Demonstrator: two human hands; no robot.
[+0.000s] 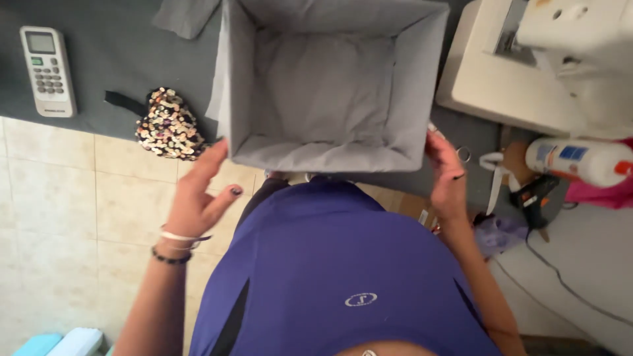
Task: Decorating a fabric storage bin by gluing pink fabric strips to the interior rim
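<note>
Below, dark tabletop (119,39) over pale tiled floor (59,217).

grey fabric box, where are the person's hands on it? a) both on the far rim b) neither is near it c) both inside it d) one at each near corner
d: the left hand and right hand flank the near corners of the grey fabric box.

A grey fabric-lined rectangular box (330,86), open at the top and empty, stands upright on the dark surface (112,46), its near edge overhanging toward the person.
</note>
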